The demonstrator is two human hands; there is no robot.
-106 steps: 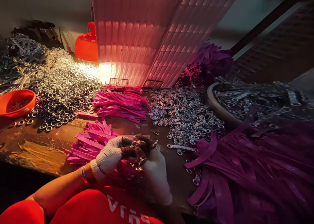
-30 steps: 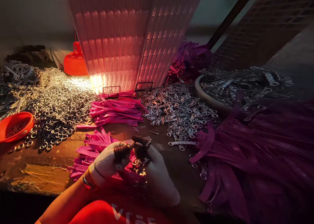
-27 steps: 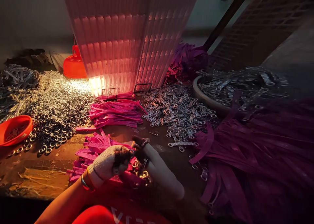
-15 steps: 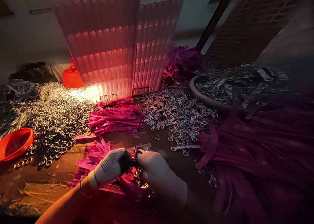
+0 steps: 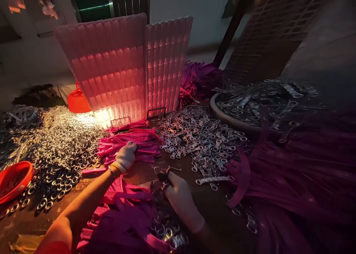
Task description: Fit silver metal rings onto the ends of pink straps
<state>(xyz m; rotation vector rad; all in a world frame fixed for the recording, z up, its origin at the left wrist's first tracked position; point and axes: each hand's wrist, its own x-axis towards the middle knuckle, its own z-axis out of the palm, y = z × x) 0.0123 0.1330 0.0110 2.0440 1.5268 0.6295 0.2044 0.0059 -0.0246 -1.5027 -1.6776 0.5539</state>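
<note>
Pink straps: a flat stack point(image 5: 130, 144) lies mid-table before the ribbed panel point(image 5: 122, 68).
Left hand: gloved point(image 5: 126, 157), resting on that stack, fingers curled down onto the straps; earlier it met the right hand.
Right hand: gloved point(image 5: 178, 196), fingertips pinching a small metal clip point(image 5: 164, 171) just above the table.
Surface: worn brown tabletop point(image 5: 36, 218), heaped with metal rings point(image 5: 63, 146) and clips point(image 5: 203, 135); an orange bowl point(image 5: 12, 180) at left.
Room: dim, lamp-lit; purple straps point(image 5: 300, 180) at right.
Change: view has tilted upward.
</note>
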